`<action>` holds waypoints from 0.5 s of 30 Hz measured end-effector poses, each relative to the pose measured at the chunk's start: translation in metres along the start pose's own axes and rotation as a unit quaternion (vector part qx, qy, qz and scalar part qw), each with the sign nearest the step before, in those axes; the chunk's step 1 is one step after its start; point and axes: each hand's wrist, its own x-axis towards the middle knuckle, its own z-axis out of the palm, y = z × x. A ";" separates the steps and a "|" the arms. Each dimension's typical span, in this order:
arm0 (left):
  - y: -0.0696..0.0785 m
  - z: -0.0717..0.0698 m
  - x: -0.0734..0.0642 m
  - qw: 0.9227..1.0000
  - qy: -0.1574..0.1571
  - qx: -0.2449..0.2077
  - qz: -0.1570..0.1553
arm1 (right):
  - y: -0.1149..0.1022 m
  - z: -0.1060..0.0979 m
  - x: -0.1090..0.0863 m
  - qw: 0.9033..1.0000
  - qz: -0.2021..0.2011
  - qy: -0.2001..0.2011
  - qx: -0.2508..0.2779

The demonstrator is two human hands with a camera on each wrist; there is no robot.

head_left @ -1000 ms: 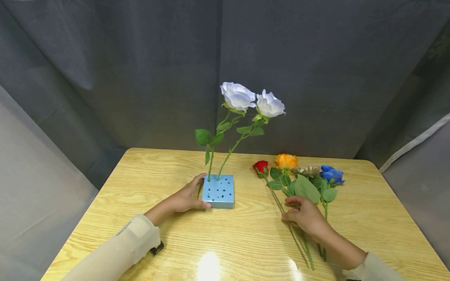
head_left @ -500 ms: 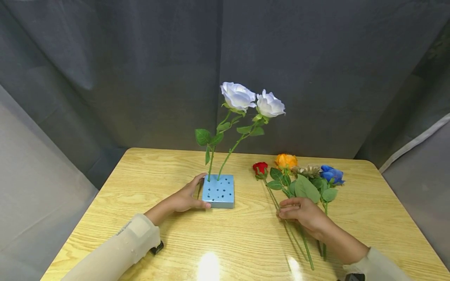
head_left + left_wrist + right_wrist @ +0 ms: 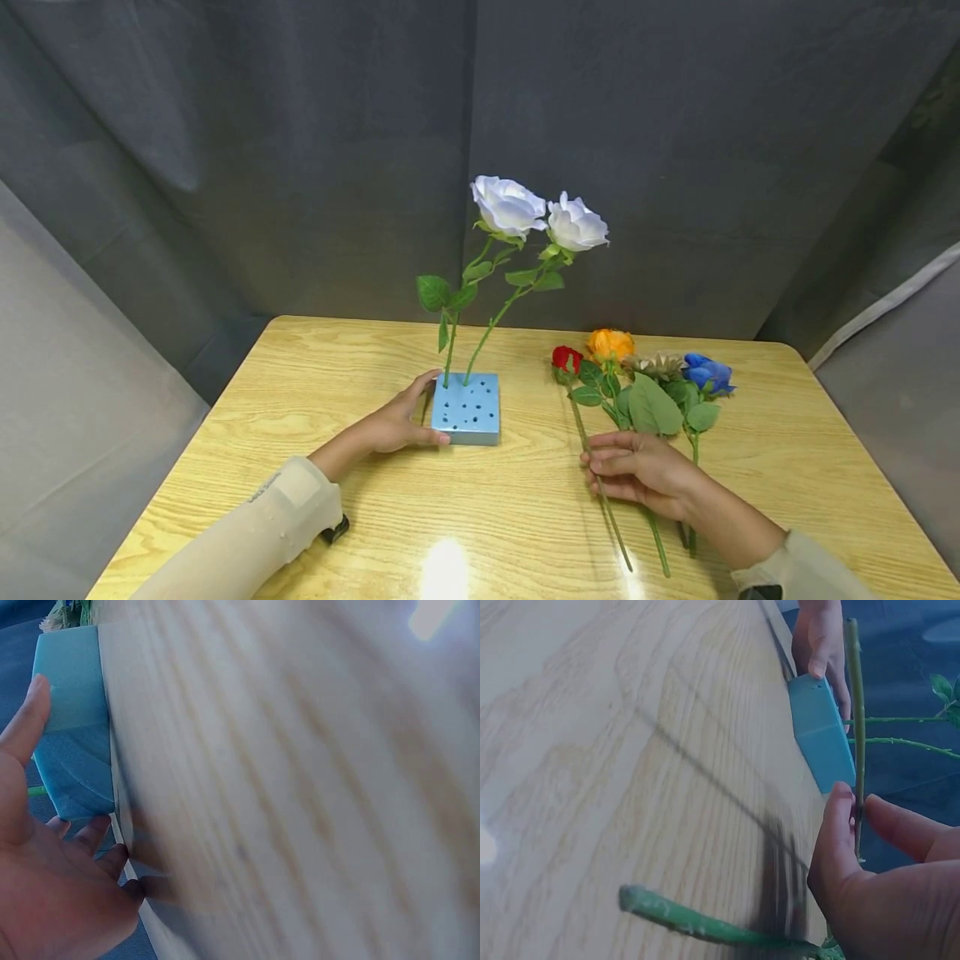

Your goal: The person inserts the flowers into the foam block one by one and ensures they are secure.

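Left hand (image 3: 393, 423) holds a blue block (image 3: 476, 437) bearing two white roses (image 3: 507, 207); right hand (image 3: 647, 472) pinches a red rose (image 3: 567, 360) by its stem (image 3: 613, 525).

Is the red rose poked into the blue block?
No, the right hand is holding the red rose apart from the blue foam block.

My left hand (image 3: 393, 423) points toward two o'clock, thumb spread from fingers; my right hand (image 3: 645, 471) points toward ten, thumb and fingertips pinching.
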 end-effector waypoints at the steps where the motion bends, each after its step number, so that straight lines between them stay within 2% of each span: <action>1: 0.000 0.000 0.000 1.000 0.000 0.000 0.000 | 0.001 0.000 0.000 1.000 -0.001 -0.003 -0.002; 15: 0.003 0.000 -0.002 1.000 0.003 -0.002 0.002 | 0.004 0.006 0.000 1.000 -0.009 -0.011 0.003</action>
